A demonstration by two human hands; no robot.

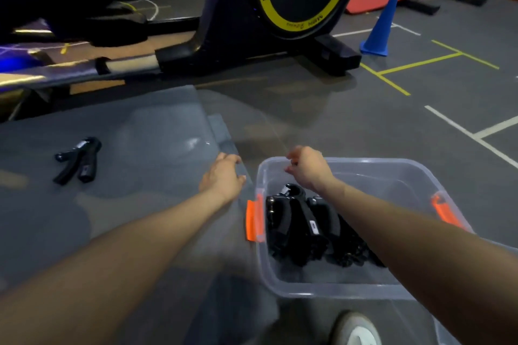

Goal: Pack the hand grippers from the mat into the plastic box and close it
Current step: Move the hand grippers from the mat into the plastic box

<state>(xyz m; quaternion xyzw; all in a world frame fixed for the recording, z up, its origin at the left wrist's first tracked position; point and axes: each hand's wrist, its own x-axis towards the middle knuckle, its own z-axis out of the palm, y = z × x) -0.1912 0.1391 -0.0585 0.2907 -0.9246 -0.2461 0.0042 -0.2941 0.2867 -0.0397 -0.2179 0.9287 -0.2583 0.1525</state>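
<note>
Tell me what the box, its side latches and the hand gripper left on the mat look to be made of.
Box: clear, slightly frosted plastic; the floor and contents show through its walls. Latches: opaque orange plastic, smooth, probably rigid. Hand gripper: black handles with a matte, padded look, likely foam or rubber; what lies beneath cannot be told. Mat: grey, dull, seemingly foam or rubber.

Single head cam, wide-angle, looking forward and down from standing height. Both forearms enter from the bottom edge. Box (pixel 330 287) sits close, lower right; mat (pixel 84 204) fills the left; exercise machine (pixel 280 22) and cone (pixel 379 28) farther off, across the top. Edges bend visibly.
</note>
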